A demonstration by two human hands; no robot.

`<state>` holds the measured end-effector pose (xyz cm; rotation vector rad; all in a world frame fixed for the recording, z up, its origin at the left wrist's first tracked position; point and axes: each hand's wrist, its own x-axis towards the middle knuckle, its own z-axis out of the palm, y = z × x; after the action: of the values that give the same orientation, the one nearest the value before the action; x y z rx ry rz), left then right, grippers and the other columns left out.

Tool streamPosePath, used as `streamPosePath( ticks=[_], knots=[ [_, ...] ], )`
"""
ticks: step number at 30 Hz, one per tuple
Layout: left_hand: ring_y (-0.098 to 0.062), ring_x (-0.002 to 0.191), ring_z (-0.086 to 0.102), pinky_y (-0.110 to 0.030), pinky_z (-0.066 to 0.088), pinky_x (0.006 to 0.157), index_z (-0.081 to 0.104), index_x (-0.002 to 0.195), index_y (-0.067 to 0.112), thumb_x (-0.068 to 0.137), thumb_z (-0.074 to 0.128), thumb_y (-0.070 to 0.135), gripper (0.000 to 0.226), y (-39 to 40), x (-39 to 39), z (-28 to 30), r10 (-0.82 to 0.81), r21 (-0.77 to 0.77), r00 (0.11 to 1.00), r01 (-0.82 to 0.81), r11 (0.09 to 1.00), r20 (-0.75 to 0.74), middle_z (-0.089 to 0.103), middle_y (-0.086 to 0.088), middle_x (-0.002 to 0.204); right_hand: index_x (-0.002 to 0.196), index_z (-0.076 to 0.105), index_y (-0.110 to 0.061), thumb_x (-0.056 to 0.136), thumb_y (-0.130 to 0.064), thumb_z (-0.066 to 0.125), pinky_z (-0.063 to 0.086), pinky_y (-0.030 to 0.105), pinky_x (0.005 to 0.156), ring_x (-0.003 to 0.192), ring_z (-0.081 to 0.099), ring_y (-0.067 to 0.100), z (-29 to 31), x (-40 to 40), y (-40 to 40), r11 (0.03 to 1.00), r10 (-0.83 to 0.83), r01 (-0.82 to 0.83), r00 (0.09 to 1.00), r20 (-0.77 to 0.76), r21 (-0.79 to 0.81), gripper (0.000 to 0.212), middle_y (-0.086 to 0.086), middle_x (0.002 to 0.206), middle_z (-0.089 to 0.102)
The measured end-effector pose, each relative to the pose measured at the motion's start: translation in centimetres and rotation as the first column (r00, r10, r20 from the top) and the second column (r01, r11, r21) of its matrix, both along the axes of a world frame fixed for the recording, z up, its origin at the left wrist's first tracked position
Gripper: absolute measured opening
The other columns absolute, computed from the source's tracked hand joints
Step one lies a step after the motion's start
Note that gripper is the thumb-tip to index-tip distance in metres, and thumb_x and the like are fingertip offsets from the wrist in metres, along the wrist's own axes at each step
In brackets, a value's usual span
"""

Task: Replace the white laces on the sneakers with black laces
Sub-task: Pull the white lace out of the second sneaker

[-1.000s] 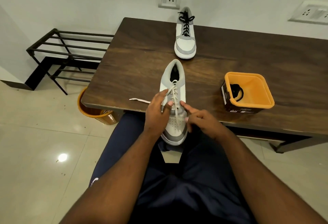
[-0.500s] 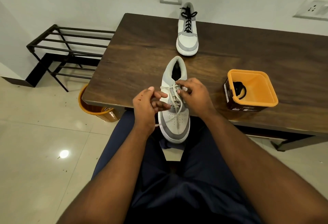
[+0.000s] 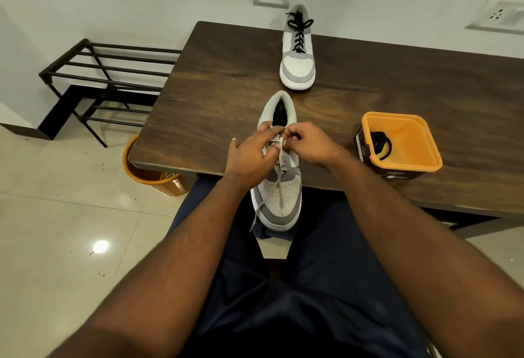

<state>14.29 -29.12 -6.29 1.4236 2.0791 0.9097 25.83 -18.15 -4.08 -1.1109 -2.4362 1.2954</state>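
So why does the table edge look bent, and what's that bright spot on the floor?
In the head view, the wide-angle lens bows straight lines, so the table edge curves and the forearms look oversized. The bright spot is glare, seemingly a lamp mirrored in the glossy floor tiles. Light is soft and even; the near sneaker and both hands stay fairly sharp, with little motion blur.

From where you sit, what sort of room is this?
Probably a room in a home, maybe near the entrance: a black metal shoe rack by the wall, a wooden table, and a tiled floor.
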Motion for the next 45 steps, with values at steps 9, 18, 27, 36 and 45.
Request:
streamPosePath(
  ticks=[9,18,27,36,45],
  knots=[
    [-0.014,0.137,0.042,-0.048,0.033,0.113,0.042,0.139,0.045,0.089,0.044,0.025,0.054,-0.6,-0.1,0.3,-0.032,-0.054,0.997,0.036,0.998,0.074,0.028,0.015,0.158,0.072,0.059,-0.021,0.081,-0.008,0.065,0.044,0.027,0.068,0.070,0.054,0.006,1.8,1.6,0.5,0.885,0.453,-0.449,0.765,0.458,-0.126,0.017,-0.008,0.073,0.059],
    [-0.018,0.092,0.067,-0.044,0.056,0.086,0.045,0.127,0.044,0.083,0.063,0.033,0.048,-0.7,0.5,2.2,-0.078,-0.117,0.990,0.092,0.989,0.116,0.063,0.010,0.108,0.083,0.065,-0.010,0.082,-0.016,0.073,0.042,0.030,0.053,0.058,0.049,0.015,7.9,4.0,1.8,0.919,0.389,-0.303,0.803,0.453,-0.252,0.010,0.004,0.065,0.055],
    [-0.023,0.086,0.065,-0.038,0.053,0.080,0.051,0.110,0.022,0.087,0.065,0.049,0.038,1.1,-0.4,3.2,-0.023,-0.145,1.000,0.021,0.989,-0.014,0.067,0.000,0.098,0.087,0.064,-0.010,0.081,-0.020,0.076,0.044,0.028,0.049,0.057,0.057,0.019,7.2,3.0,2.2,0.979,0.191,-0.129,0.843,0.502,-0.157,0.017,0.010,0.070,0.065],
    [-0.015,0.059,0.057,-0.033,0.048,0.059,0.062,0.068,0.018,0.097,0.054,0.033,0.034,4.0,-2.9,3.6,0.499,-0.060,0.664,-0.567,0.821,0.557,0.065,0.001,0.067,0.068,0.056,-0.011,0.091,-0.034,0.065,0.032,0.019,0.037,0.038,0.040,0.010,7.0,5.2,3.9,0.860,-0.294,0.349,0.935,0.199,-0.371,0.033,0.005,0.053,0.052],
    [-0.028,0.076,0.064,-0.042,0.056,0.068,0.062,0.106,0.011,0.090,0.061,0.039,0.032,2.8,-9.5,3.8,0.765,-0.351,0.217,-0.790,0.503,0.607,0.067,-0.013,0.091,0.083,0.061,-0.019,0.088,-0.047,0.063,0.042,0.026,0.048,0.041,0.050,0.016,6.8,6.4,5.9,0.729,-0.593,0.621,0.783,0.188,-0.286,0.029,0.005,0.056,0.058]
  ],
)
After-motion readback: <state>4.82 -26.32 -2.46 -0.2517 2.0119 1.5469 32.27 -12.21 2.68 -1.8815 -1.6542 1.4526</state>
